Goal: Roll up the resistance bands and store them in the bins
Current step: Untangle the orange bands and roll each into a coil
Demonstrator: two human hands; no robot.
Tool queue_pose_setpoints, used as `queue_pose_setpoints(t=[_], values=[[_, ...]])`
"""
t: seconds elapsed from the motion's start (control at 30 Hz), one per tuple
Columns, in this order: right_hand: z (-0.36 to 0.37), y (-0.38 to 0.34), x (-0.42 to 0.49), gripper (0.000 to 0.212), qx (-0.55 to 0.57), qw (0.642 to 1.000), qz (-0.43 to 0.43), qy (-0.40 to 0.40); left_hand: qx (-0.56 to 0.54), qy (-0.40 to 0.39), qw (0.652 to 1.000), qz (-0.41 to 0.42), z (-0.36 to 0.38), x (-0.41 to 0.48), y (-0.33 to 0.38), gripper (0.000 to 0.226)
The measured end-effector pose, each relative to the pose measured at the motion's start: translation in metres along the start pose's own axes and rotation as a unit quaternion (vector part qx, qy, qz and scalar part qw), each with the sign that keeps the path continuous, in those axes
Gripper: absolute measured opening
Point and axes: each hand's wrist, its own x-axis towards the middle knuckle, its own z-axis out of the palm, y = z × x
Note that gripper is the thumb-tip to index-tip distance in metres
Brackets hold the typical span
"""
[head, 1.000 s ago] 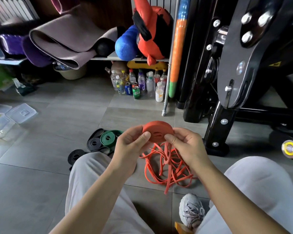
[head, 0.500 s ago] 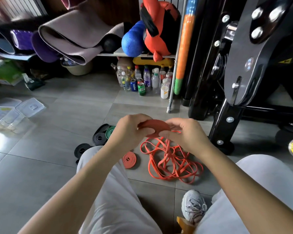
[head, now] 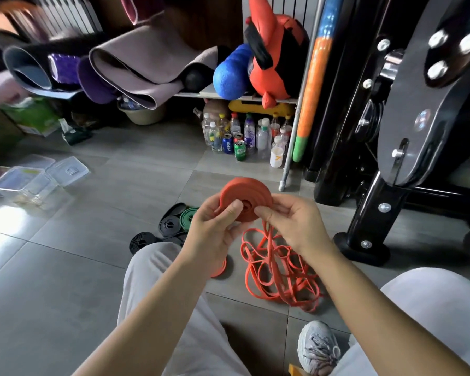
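Note:
I hold a partly rolled orange resistance band [head: 246, 196] in front of me, its coil face tilted toward the camera. My left hand [head: 215, 226] grips the roll from the left, thumb pressed on its centre. My right hand [head: 293, 223] pinches its right edge. The band's loose tail [head: 280, 272] hangs down into a tangled heap on the floor. A small rolled orange band [head: 219, 268] lies below my left wrist. Rolled black bands [head: 168, 225] and a green one [head: 187, 217] lie on the floor left of my hands. Clear plastic bins [head: 25, 181] sit at far left.
A black gym machine frame [head: 375, 213] stands close on the right. Several bottles and cans [head: 244, 139] line the back under a shelf of rolled mats [head: 136, 69]. My knees and a grey shoe [head: 318, 348] fill the foreground on the grey tiled floor.
The roll has turned from edge-on to face the camera and now sits slightly higher. My left thumb has moved onto its centre.

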Motion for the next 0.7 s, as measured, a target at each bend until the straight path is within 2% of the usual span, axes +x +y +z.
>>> queue_pose_setpoints(t=[0.03,0.07,0.1,0.13,0.17,0.2,0.27,0.33,0.37,0.43,0.5,0.57,0.63,0.7], values=[[-0.001,0.001,-0.001,0.025,-0.019,1.000,0.000,0.001,0.034,0.008,0.999,0.002,0.001,-0.001,-0.001,0.019],[-0.002,0.001,-0.001,0.024,-0.055,0.999,0.002,-0.001,0.137,0.021,0.990,0.030,-0.002,-0.001,0.001,0.022],[-0.006,0.003,-0.001,0.020,-0.112,0.994,0.002,-0.005,0.296,0.033,0.951,0.080,-0.006,0.000,0.004,0.031],[-0.009,0.004,-0.002,0.016,-0.177,0.984,-0.003,-0.019,0.454,0.033,0.880,0.136,-0.011,0.000,0.009,0.044],[-0.012,0.004,-0.003,0.015,-0.242,0.969,-0.013,-0.036,0.565,0.014,0.803,0.188,-0.014,0.000,0.014,0.054],[-0.013,0.004,-0.003,0.015,-0.296,0.953,-0.026,-0.055,0.635,-0.019,0.741,0.218,-0.013,-0.001,0.019,0.056],[-0.011,0.003,-0.004,0.016,-0.364,0.926,-0.058,-0.087,0.728,-0.078,0.654,0.190,-0.008,-0.001,0.027,0.040],[-0.008,0.003,-0.004,0.019,-0.395,0.909,-0.078,-0.106,0.785,-0.085,0.596,0.144,-0.004,-0.001,0.029,0.027],[-0.007,0.003,-0.004,0.016,-0.387,0.913,-0.079,-0.103,0.792,-0.085,0.587,0.145,-0.005,-0.001,0.029,0.025],[-0.006,0.004,-0.006,0.012,-0.310,0.945,-0.056,-0.086,0.770,-0.079,0.606,0.185,-0.007,-0.003,0.029,0.023],[-0.007,0.005,-0.007,0.023,-0.227,0.970,-0.030,-0.084,0.725,-0.061,0.644,0.237,-0.012,-0.007,0.030,0.021],[-0.008,0.009,-0.007,0.033,-0.174,0.981,-0.014,-0.087,0.676,-0.027,0.694,0.247,-0.016,-0.010,0.031,0.017],[-0.008,0.016,-0.006,0.032,-0.122,0.989,0.000,-0.085,0.587,0.018,0.783,0.202,-0.016,-0.014,0.030,0.012],[-0.006,0.018,-0.007,0.029,-0.048,0.995,0.020,-0.081,0.448,0.067,0.880,0.143,-0.015,-0.016,0.029,0.018]])
